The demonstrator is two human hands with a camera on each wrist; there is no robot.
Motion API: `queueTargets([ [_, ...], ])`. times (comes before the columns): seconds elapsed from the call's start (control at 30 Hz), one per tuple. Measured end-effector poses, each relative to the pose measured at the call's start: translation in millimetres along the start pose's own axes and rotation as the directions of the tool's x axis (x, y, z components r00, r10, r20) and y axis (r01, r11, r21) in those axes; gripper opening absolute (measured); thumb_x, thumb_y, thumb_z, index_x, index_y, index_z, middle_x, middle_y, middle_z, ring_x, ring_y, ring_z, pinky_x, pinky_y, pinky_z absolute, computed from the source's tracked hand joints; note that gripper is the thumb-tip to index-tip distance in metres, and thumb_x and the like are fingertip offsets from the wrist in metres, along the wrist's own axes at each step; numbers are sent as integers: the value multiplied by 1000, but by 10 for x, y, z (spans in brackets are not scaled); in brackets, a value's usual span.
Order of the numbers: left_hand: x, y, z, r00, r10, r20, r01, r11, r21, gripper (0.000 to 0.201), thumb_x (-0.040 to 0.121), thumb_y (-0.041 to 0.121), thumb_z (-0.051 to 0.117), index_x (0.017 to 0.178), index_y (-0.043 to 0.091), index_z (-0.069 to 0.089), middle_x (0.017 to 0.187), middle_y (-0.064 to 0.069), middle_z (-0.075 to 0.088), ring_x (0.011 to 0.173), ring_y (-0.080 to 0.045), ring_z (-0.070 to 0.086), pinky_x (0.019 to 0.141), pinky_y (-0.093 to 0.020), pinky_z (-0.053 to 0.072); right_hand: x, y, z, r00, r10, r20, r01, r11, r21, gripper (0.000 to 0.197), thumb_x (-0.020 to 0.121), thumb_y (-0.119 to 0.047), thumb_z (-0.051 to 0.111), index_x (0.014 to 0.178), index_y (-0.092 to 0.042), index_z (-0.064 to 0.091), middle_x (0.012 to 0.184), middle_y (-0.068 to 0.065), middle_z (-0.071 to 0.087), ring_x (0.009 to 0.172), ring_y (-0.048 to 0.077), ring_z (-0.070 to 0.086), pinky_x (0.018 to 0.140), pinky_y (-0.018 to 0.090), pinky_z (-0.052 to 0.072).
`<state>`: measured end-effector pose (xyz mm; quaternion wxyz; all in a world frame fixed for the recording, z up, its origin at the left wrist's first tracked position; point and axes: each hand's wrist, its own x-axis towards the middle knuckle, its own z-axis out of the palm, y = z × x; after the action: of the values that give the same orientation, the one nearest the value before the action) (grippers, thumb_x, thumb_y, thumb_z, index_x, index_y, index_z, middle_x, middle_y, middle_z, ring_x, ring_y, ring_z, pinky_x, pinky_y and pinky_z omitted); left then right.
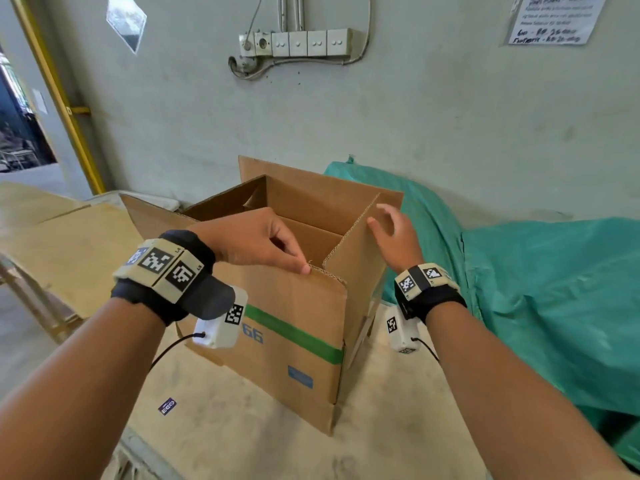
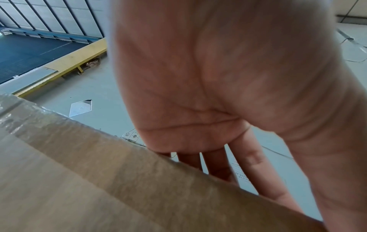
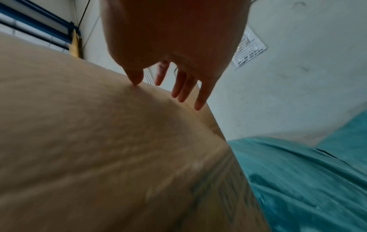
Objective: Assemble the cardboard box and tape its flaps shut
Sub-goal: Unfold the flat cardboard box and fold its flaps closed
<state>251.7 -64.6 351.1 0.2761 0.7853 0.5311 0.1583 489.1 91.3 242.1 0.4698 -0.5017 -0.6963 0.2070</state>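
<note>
A cardboard box point(image 1: 294, 327) with a green stripe stands open-topped at the centre of the frame on a pale table point(image 1: 242, 427). The left hand point(image 1: 249, 240) pinches the top edge of the near flap, which stands upright. The right hand point(image 1: 394, 233), fingers spread, reaches the upright right-hand flap; green sheeting point(image 1: 536, 289) fills the right of the frame.

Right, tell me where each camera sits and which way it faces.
Head: on the head, looking forward and down at the box; both forearms, left hand and right hand show.
Left wrist: under the left wrist, looking along the palm over a flap edge.
Right wrist: under the right wrist, looking up along the spread fingers at a flap.
Shared: box in all; tarp in head and right wrist.
</note>
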Motion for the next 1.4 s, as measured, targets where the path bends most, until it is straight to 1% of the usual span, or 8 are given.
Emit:
queueTargets([
  [0.17, -11, -2, 6, 1000, -3, 7, 3, 1000, 4, 17, 76, 35, 74, 87, 24, 79, 85, 11, 76, 81, 1, 67, 78, -18, 45, -432, 162, 263, 962, 38, 272, 7, 987, -162, 47, 93, -51, 51, 135, -32, 48, 138, 2, 45, 126, 19, 45, 105, 43, 39],
  [0.43, -38, -24, 45, 1000, 14, -26, -14, 1000, -13, 19, 73, 38, 74, 85, 24, 79, 85, 10, 75, 81, 2, 67, 77, -18, 44, -589, 326, 380, 907, 116, 404, 100, 874, -476, 48, 92, -55, 47, 133, -32, 55, 146, -4, 40, 131, 21, 43, 111, 47, 31],
  [0.6, -32, -28, 56, 999, 7, -36, -7, 1000, -22, 18, 75, 35, 73, 86, 23, 78, 84, 11, 75, 79, 4, 66, 73, -16, 44, -566, 229, 282, 910, 131, 392, 84, 870, -485, 58, 87, -59, 51, 138, -31, 48, 143, -1, 38, 133, 23, 35, 111, 45, 31],
  [0.77, -20, -44, 62, 999, 6, -52, -7, 1000, -18, 16, 76, 34, 73, 86, 23, 78, 85, 10, 75, 80, 2, 66, 72, -16, 45, -663, 171, 243, 901, 121, 417, 127, 845, -519, 44, 90, -54, 49, 129, -34, 53, 134, -3, 46, 127, 21, 42, 108, 46, 35],
  [0.97, -21, -56, 78, 998, 10, -60, -11, 1000, -21, 17, 77, 32, 72, 88, 20, 78, 85, 9, 75, 79, 2, 67, 71, -17, 47, -732, 193, 255, 895, 143, 423, 122, 833, -539, 46, 91, -59, 44, 131, -38, 54, 137, -9, 44, 129, 14, 40, 98, 38, 41],
  [1.13, -32, -68, 96, 997, 16, -80, -16, 1000, -6, 19, 75, 36, 71, 87, 22, 78, 86, 10, 75, 81, 0, 67, 74, -17, 47, -768, 165, 237, 880, 164, 445, 114, 838, -534, 49, 94, -57, 41, 136, -35, 49, 145, -8, 40, 133, 16, 39, 105, 42, 39],
  [1.27, -51, -77, 138, 990, 49, -132, -48, 999, 15, 23, 75, 40, 70, 89, 23, 77, 86, 6, 75, 82, -4, 67, 75, -19, 51, -742, -22, 142, 893, 162, 419, 38, 902, -429, 47, 97, -49, 41, 140, -30, 47, 151, -2, 37, 137, 21, 37, 116, 50, 22],
  [1.4, -15, -96, 236, 972, 88, -220, -86, 996, 15, 17, 81, 35, 69, 90, 23, 76, 88, 7, 74, 85, -4, 67, 78, -18, 52, -700, -520, -72, 958, 1, 285, 9, 999, -36, 37, 96, -45, 46, 122, -24, 63, 123, -4, 64, 113, 12, 58, 102, 39, 43],
])
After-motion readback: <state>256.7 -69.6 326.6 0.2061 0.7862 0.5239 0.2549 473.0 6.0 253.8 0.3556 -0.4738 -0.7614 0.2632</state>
